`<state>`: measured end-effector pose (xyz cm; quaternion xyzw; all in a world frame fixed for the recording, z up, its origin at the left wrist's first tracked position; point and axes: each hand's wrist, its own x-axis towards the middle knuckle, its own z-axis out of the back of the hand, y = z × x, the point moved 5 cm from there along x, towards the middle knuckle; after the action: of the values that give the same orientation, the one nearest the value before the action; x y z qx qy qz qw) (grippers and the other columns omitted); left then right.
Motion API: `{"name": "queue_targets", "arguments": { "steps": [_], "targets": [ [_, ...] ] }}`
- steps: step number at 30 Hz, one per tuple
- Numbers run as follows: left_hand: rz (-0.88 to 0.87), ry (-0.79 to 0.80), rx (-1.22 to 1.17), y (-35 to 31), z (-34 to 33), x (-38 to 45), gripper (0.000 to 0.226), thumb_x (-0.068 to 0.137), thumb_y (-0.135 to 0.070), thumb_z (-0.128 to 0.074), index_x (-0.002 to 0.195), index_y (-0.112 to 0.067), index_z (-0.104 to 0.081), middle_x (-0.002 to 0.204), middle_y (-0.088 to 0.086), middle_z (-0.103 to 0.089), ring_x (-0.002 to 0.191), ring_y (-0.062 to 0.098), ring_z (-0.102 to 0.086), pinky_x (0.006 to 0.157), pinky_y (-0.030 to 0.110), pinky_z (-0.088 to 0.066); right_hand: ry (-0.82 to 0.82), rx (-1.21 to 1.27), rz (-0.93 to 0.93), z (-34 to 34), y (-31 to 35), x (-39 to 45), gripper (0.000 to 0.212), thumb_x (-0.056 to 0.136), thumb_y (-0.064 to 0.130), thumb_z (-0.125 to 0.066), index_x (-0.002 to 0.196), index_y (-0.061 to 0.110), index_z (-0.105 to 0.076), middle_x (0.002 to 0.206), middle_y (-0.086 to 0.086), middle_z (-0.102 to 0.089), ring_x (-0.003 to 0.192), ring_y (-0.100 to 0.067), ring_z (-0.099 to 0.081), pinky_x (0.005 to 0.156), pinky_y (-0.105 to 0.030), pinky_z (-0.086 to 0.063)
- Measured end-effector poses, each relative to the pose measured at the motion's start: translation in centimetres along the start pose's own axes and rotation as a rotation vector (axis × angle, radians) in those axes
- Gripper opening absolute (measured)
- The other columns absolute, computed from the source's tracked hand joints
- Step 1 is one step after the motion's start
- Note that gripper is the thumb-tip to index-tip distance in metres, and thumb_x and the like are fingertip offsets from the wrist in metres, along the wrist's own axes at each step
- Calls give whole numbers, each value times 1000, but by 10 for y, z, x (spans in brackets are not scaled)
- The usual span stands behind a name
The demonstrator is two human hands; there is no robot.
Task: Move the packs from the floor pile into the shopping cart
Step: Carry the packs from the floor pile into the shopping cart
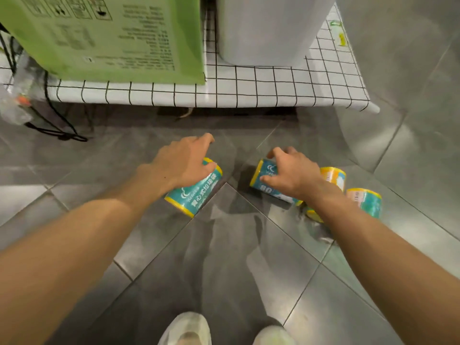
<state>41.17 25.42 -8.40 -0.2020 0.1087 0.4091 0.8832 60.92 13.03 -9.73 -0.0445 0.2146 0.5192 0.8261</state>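
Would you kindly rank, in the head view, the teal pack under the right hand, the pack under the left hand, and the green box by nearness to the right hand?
From the right hand:
1. Right teal pack, directly under it.
2. Left teal pack, across the floor under the left hand.
3. Green box, up on the checked cloth, far left.

Teal-and-yellow packs (196, 192), grey floor tiles (224, 257), black-gridded white cloth (249, 93), green box (104, 36)

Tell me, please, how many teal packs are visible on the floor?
4, perhaps more hidden: one under the left hand, one under the right hand, two beyond the right wrist.
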Motion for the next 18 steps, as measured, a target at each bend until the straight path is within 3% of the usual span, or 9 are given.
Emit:
{"name": "queue_targets", "arguments": {
  "steps": [4, 10, 18],
  "targets": [
    [20, 49, 6, -2, -11, -7, 51, 93, -46, -52, 139, -30, -37, 141, 0, -53, 123, 35, -54, 89, 46, -45, 60, -28, -25, -13, -7, -1, 73, 83, 56, -69, 143, 22, -42, 133, -13, -50, 122, -35, -53, 94, -44, -46],
    [51, 18, -28, 7, -18, -2, 55, 92, -49, -52, 141, -30, -33, 136, 2, -55, 118, 37, -56, 90, 48, -46, 121, -58, -34, -35, -11, 17, 98, 70, 61, -80, 147, 26, -32, 135, -11, -50, 124, -34, -52, 102, -47, -45],
    [136, 39, -13, 10, -38, -10, 61, 90, -54, -57, 139, -26, -35, 135, 5, -48, 117, 39, -55, 90, 47, -47, 24, -110, -12, -44, -10, 17, 94, 70, 53, -81, 144, 24, -30, 128, -13, -55, 116, -34, -56, 99, -48, -47]
  ]
}}
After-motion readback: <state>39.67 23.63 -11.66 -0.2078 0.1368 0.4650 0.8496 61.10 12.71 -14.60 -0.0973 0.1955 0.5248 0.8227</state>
